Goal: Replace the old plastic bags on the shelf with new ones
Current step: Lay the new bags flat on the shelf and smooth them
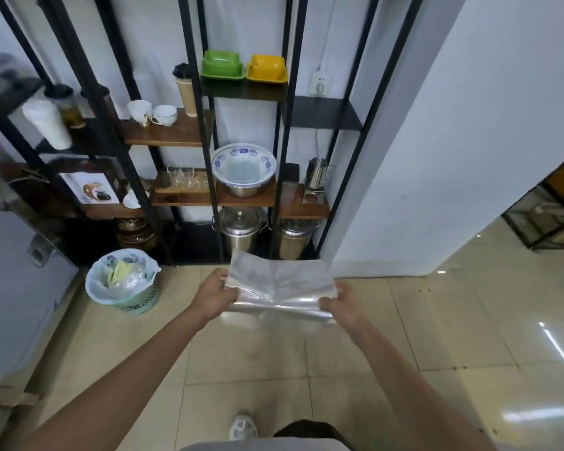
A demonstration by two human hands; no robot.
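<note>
A stack of clear plastic bags is held flat in front of me, low over the floor, just short of the black metal shelf. My left hand grips the stack's left edge. Its right edge sits in my right hand. The shelf has wooden boards carrying cups, glasses and a blue-patterned bowl on a steel basin. Whether any bags lie on the shelf I cannot tell.
A lined waste bin with rubbish stands on the floor at the left of the shelf. Two steel pots sit under the lowest board. A white wall corner juts out on the right. My shoe shows at the bottom edge.
</note>
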